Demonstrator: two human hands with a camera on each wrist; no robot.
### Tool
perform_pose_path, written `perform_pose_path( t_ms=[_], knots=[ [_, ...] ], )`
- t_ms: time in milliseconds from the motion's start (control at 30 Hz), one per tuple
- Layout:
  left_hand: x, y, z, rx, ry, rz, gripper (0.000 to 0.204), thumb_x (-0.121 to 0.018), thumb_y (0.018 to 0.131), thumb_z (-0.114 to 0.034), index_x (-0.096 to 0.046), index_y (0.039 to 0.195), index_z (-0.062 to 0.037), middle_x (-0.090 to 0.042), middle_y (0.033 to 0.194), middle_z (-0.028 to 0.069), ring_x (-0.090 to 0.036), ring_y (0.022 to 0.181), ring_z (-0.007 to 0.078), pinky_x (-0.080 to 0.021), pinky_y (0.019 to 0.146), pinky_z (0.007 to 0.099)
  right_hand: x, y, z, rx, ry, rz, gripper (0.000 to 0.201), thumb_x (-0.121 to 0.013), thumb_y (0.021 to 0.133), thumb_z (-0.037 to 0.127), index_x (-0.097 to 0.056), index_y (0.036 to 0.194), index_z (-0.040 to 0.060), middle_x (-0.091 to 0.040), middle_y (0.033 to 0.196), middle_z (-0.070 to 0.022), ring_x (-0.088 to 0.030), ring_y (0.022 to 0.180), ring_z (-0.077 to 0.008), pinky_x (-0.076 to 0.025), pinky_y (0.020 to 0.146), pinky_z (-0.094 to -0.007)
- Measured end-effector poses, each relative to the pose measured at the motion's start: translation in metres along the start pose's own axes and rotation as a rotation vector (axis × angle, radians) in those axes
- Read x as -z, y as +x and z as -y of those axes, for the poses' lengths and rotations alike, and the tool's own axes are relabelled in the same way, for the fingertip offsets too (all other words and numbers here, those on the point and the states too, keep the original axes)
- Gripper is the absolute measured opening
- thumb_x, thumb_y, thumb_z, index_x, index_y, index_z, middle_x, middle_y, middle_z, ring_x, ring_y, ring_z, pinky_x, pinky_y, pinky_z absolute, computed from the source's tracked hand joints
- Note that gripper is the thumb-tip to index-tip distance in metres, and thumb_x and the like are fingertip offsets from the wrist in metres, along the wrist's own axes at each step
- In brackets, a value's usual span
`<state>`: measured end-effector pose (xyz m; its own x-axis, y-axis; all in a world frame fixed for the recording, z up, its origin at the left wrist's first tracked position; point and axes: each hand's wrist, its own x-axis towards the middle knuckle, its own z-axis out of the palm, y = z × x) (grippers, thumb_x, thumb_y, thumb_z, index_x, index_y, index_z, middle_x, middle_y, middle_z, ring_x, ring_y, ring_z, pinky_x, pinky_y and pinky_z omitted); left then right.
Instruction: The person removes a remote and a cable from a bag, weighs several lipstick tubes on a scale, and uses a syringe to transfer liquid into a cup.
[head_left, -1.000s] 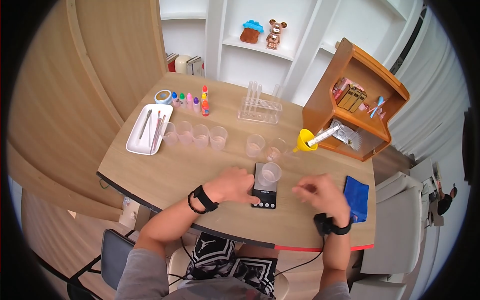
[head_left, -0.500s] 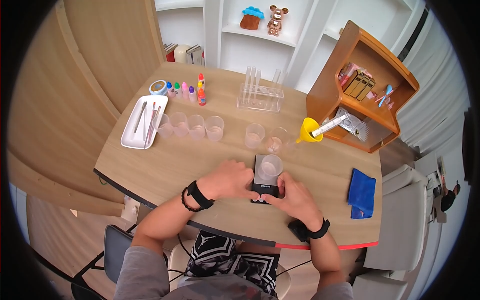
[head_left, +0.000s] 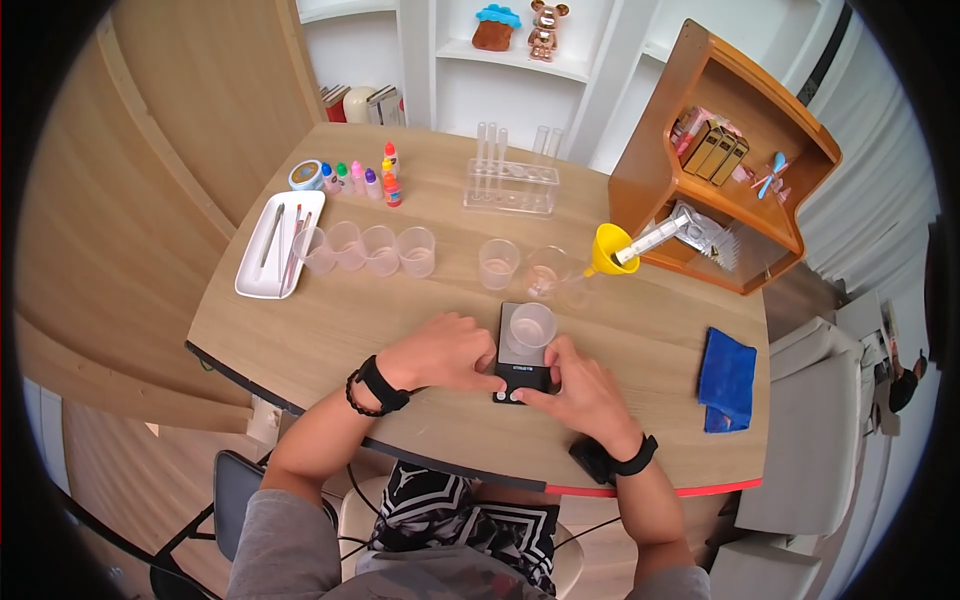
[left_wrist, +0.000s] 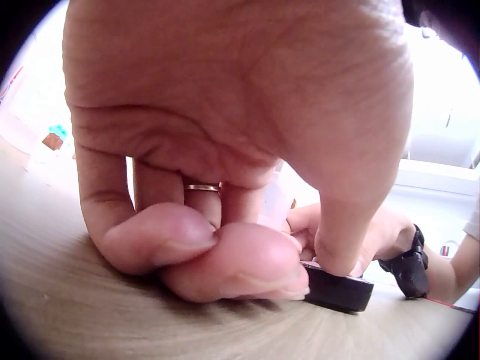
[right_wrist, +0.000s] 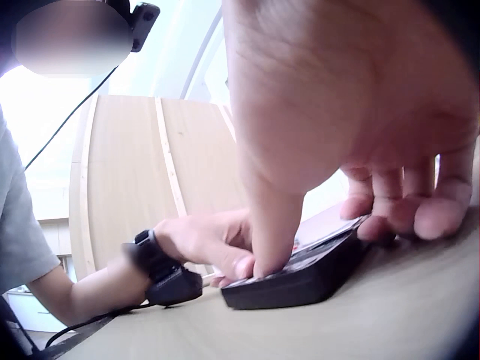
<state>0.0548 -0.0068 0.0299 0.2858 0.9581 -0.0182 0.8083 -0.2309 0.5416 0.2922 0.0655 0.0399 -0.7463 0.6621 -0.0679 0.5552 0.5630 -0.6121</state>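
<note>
A black digital scale (head_left: 521,378) with a grey plate lies near the front of the table, and a clear plastic cup (head_left: 532,328) stands on it. My left hand (head_left: 446,352) is at the scale's left side, its curled fingers low on the tabletop and its thumb down on the button end. From the right, my right hand (head_left: 588,392) holds the front corner, thumb on the buttons and fingertips along the side. Both thumbs meet close together on the scale (right_wrist: 315,281), as the right wrist view shows. The thumbs cover part of the button row.
Several clear cups (head_left: 380,252) stand in a row behind the hands. A yellow funnel (head_left: 612,248) with a syringe is at right, near a wooden cabinet (head_left: 650,140). Farther back are a test tube rack (head_left: 510,188), dropper bottles (head_left: 358,178) and a white tray (head_left: 258,285). A blue cloth (head_left: 727,375) lies right.
My right hand has come leftward from above the table onto the scale's right front corner. My left hand stays at the scale's left. The cup remains on the plate.
</note>
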Motion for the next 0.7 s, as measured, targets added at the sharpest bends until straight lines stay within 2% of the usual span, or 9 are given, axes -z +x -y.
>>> perform_pose_path(
  t_ms=[100, 200, 700],
  knots=[
    [0.0010, 0.0009, -0.0014, 0.027, -0.001, 0.026, 0.041, -0.080, 0.076, -0.040, -0.062, 0.059, -0.0066, -0.059, 0.055, 0.0111, -0.060, 0.056, 0.0332, -0.041, 0.054, 0.0418, 0.0049, 0.0017, -0.0125, -0.012, 0.138, 0.079, 0.054, -0.089, 0.075, 0.032, -0.048, 0.102, 0.0078, -0.060, 0.075, -0.0088, -0.061, 0.069, -0.0282, -0.048, 0.062, -0.0400],
    [0.0011, 0.0007, -0.0019, 0.040, -0.001, 0.035, 0.041, -0.079, 0.076, -0.040, -0.063, 0.059, -0.0067, -0.060, 0.055, 0.0111, -0.060, 0.056, 0.0331, -0.041, 0.054, 0.0418, 0.0075, 0.0017, -0.0118, -0.009, 0.162, 0.089, 0.052, -0.089, 0.075, 0.027, -0.048, 0.101, 0.0074, -0.059, 0.074, -0.0084, -0.059, 0.068, -0.0265, -0.048, 0.062, -0.0388],
    [-0.0002, -0.0001, 0.0009, 0.025, 0.008, 0.017, 0.041, -0.079, 0.077, -0.041, -0.063, 0.061, -0.0073, -0.060, 0.055, 0.0114, -0.061, 0.057, 0.0328, -0.041, 0.054, 0.0420, 0.0061, 0.0032, -0.0130, -0.036, 0.181, 0.092, 0.052, -0.089, 0.074, 0.027, -0.050, 0.100, 0.0069, -0.062, 0.075, -0.0094, -0.062, 0.068, -0.0266, -0.048, 0.062, -0.0385]
  ],
)
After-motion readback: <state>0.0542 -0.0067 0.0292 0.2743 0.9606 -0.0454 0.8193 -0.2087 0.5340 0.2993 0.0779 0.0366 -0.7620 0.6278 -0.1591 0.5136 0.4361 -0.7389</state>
